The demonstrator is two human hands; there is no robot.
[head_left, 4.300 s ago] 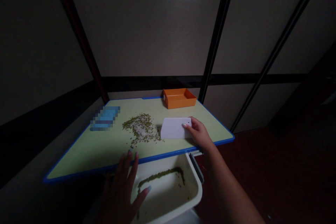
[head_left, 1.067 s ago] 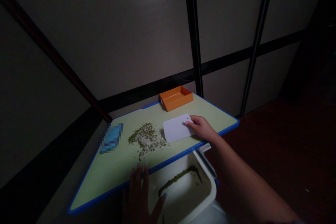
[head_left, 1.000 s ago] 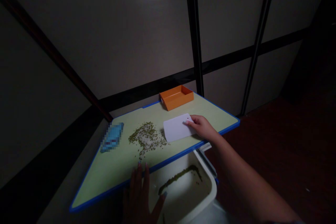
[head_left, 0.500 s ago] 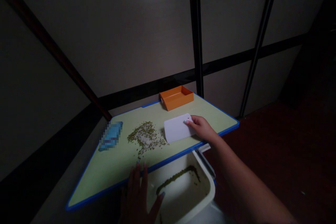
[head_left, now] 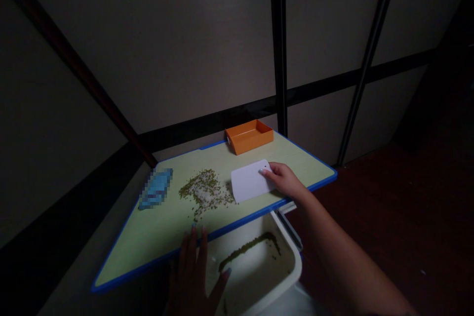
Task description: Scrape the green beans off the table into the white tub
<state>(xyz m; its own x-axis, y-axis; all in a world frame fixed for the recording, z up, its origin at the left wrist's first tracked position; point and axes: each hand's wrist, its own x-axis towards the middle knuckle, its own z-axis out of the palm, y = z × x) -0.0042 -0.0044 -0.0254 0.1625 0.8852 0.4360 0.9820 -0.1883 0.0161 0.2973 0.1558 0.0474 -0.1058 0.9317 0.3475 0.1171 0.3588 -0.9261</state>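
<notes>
My right hand (head_left: 283, 179) is closed on the right end of a flat white plastic scraper (head_left: 250, 181), thumb on top. The scraper lies low over the table, its left edge beside scattered green beans mixed with white grains (head_left: 205, 190). With fingers spread, my left hand (head_left: 196, 269) rests at the table's front edge and the near left side of a white bin (head_left: 296, 271). Inside that bin a line of small green beans (head_left: 248, 247) lies along the far side of the bottom. The left palm is dark and partly cut off by the frame.
The pale green table (head_left: 148, 242) has a blue rim. An orange open tray (head_left: 252, 145) stands at its back edge. A blurred blue packet (head_left: 157, 188) lies at the left edge. Behind rises a panelled wall (head_left: 207, 49) with dark strips.
Almost nothing has moved. The view has shifted slightly; both hands, the scraper and the beans keep their places.
</notes>
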